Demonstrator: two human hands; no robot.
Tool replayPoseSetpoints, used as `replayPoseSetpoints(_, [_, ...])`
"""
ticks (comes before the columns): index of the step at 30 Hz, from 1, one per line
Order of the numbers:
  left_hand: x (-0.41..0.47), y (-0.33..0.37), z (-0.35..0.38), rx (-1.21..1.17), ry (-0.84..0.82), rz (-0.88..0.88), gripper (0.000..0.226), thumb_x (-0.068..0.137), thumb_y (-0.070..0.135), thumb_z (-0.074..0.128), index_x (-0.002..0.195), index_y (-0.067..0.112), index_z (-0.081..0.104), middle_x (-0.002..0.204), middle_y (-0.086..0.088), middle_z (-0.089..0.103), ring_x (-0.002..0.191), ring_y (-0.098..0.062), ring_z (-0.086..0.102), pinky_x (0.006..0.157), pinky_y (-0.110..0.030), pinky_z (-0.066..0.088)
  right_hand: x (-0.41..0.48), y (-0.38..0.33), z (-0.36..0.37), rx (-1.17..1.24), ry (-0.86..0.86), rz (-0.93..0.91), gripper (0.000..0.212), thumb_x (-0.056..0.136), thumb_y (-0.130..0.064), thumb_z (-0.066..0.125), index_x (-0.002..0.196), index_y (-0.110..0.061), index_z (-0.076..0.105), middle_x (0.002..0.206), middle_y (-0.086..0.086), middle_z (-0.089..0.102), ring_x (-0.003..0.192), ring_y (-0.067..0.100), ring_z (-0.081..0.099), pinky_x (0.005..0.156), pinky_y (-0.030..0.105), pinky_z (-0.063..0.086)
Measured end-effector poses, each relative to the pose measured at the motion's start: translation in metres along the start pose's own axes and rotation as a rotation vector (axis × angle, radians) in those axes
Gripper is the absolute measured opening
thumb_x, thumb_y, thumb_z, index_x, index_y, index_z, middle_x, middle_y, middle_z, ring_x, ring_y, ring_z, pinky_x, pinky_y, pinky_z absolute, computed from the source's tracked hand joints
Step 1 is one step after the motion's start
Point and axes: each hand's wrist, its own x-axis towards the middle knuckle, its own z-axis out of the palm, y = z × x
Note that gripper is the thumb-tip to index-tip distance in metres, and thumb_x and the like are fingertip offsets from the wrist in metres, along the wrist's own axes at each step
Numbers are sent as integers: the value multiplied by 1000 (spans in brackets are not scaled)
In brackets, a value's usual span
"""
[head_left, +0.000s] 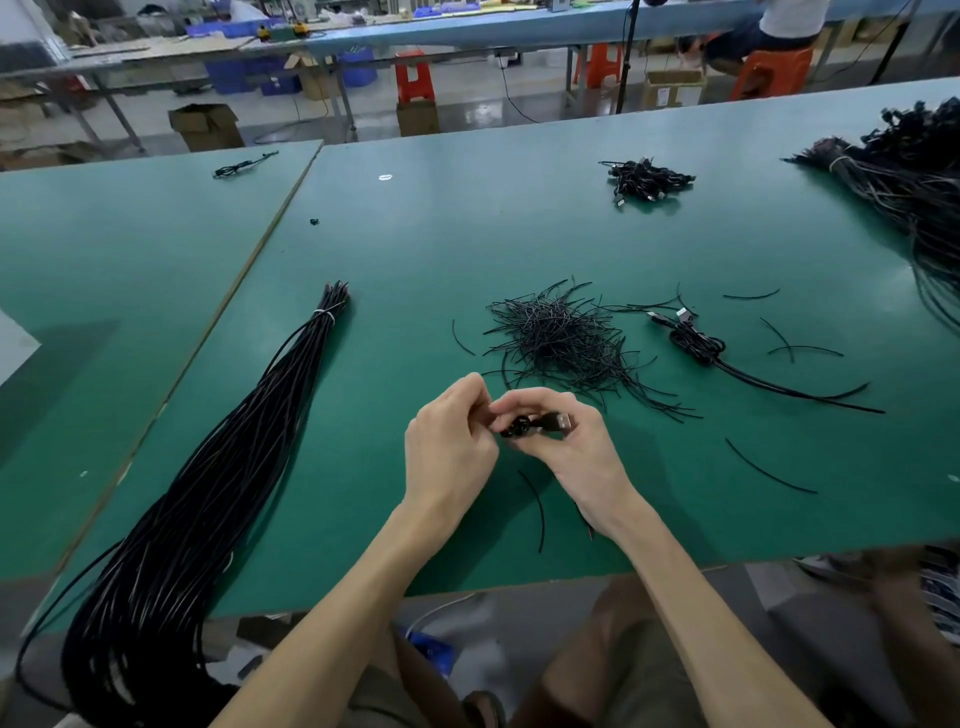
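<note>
Mid-bundling I guess: coiled USB cable (524, 427) just on near side of tie pile (561, 343), left hand (449, 441) and right hand (571, 441) both curled tight round it. Next probably: twist tie snug, don't let coil spring.

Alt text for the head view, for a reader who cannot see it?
The left hand and right hand pinch a coiled black cable with a metal plug above a green table. Beyond them lies a heap of short black strands; a long tied cable bundle lies at left.
</note>
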Motion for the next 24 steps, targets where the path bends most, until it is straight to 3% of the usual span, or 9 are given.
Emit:
replayPoseSetpoints(3, [2,-6,-3,102,100,43,26,76,-4,53,75,21,43,63,7,48,60,-21,43,53,-38,39,-1,-2,2,-57,-58,-1,40,93,9,63,118,-20,75,108,2,77,118,29,64,108,57,45])
replayPoseSetpoints(5, [3,-10,-6,92,127,27,25,76,-5,53,77,19,45,65,7,51,61,-23,47,54,-40,42,-1,-7,3,-41,-107,40,41,94,5,63,125,-21,72,116,0,76,116,20,66,101,61,49])
replayPoseSetpoints(7, [3,-11,-7,63,158,12,25,76,-7,53,77,17,47,64,7,52,61,-22,48,55,-41,44,0,-11,2,-18,-149,86,41,95,-5,67,131,-26,68,124,-3,73,99,9,65,83,50,49])
replayPoseSetpoints(10, [4,-10,-6,6,191,-22,20,77,-1,48,76,19,48,62,9,52,60,-18,47,55,-41,44,-1,-14,0,40,-175,123,40,98,-32,66,138,-27,62,134,-6,69,102,14,66,90,36,53])
replayPoseSetpoints(13, [6,-11,-6,-74,190,-44,21,73,-1,45,75,20,48,64,10,55,60,-15,49,54,-40,48,-2,-15,1,119,-156,137,51,102,-48,46,139,-16,62,135,0,69,96,14,69,88,38,60])
replayPoseSetpoints(18, [6,-13,-4,-125,172,-18,27,77,-4,50,73,22,44,67,15,55,61,-8,48,58,-22,39,-2,-6,5,103,-93,131,24,94,-7,72,118,-9,70,108,5,77,93,21,74,79,29,59])
replayPoseSetpoints(20, [5,-12,-3,-121,143,30,30,77,-7,51,73,21,44,66,16,53,60,-7,45,56,-15,33,-2,-5,6,71,-74,119,25,90,-1,75,113,-9,66,97,4,73,80,24,72,76,32,60])
replayPoseSetpoints(24, [8,-15,-3,-193,81,53,28,83,-13,54,72,12,44,62,4,46,57,-8,37,53,-19,31,-2,-5,10,-27,-44,106,34,90,-3,76,113,-14,53,94,4,70,74,27,74,75,34,60])
